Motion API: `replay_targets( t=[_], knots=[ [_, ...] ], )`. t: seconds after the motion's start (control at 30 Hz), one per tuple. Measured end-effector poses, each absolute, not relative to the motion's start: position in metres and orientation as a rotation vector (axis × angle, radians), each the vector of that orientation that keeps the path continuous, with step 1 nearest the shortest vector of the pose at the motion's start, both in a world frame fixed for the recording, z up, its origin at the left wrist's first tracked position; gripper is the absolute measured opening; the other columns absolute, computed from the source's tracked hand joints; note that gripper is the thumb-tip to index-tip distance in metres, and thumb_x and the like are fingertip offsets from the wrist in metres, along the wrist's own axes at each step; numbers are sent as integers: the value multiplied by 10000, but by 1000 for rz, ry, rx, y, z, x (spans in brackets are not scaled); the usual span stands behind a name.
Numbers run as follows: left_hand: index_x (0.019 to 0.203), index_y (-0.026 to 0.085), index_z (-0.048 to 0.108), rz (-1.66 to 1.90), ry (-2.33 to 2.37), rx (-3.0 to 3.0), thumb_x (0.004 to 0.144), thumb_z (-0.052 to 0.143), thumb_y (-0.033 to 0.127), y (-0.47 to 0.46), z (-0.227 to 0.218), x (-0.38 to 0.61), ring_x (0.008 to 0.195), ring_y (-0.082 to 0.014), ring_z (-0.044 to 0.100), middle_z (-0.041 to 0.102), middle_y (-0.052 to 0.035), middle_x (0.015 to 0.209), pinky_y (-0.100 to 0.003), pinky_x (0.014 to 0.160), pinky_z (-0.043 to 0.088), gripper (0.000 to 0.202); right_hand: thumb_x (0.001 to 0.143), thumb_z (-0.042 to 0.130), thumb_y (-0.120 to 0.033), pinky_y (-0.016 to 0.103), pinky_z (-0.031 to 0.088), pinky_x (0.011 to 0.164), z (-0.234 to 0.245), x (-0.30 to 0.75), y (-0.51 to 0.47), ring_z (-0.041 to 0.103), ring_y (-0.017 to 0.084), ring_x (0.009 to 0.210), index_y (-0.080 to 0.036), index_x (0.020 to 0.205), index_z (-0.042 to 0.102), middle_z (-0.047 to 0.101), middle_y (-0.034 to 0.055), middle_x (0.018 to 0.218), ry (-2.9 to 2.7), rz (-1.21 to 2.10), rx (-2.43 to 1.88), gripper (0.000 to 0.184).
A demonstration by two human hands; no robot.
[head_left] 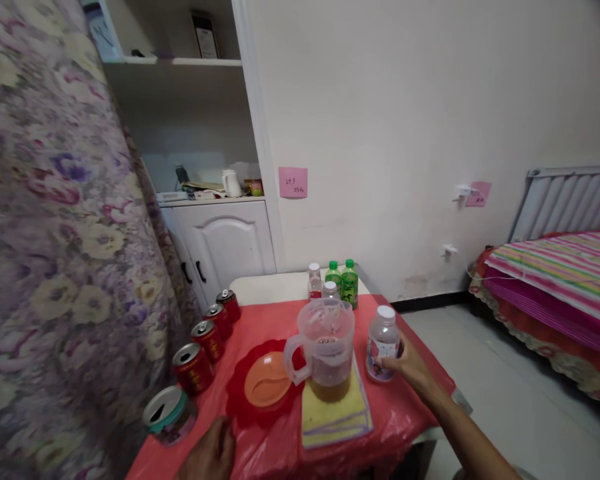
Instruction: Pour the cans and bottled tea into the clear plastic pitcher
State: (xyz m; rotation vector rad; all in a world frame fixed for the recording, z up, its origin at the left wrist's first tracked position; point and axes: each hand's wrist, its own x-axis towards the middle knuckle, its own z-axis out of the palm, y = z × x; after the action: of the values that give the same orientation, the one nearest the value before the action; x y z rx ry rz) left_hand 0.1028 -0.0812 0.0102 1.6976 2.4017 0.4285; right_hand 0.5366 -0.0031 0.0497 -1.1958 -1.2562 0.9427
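Observation:
My right hand (405,365) is wrapped round a small clear bottle (383,340) with a white cap and pink label, standing upright on the red table cover (420,393). My left hand (211,455) rests on the cover near the front edge, its fingers curled with nothing seen in them. Between the hands a clear plastic pitcher (325,350) with a little amber liquid stands on a folded yellow cloth (335,417). An orange lid (266,380) lies on a red plate (240,407) beside it.
Several red cans (207,340) line the table's left edge, with an opened teal can (169,415) nearest me. Green and clear bottles (349,283) stand at the back. A floral curtain (55,267) hangs left, a white cabinet (225,240) behind, a striped bed (565,280) right.

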Motion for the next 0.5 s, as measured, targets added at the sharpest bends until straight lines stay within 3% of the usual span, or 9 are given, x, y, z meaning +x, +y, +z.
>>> replay_targets(
  t=[0.2, 0.5],
  knots=[
    [1234, 118, 605, 609, 2337, 1824, 904, 267, 450, -83, -3, 96, 1158, -262, 673, 722, -138, 1249, -366, 975, 515, 578, 571, 800, -300, 421, 559, 848, 34, 529, -14, 697, 327, 991, -191, 1161, 563, 742, 99, 1101, -1298, 952, -1213, 645],
    [1131, 156, 632, 926, 2238, 1838, 851, 391, 483, -84, -27, 81, 1096, -275, 693, 746, -148, 1172, -433, 990, 514, 492, 554, 799, -311, 438, 542, 853, 17, 527, -21, 680, 322, 959, -197, 1140, 576, 736, 83, 1049, -1383, 998, -1147, 637]
  ],
)
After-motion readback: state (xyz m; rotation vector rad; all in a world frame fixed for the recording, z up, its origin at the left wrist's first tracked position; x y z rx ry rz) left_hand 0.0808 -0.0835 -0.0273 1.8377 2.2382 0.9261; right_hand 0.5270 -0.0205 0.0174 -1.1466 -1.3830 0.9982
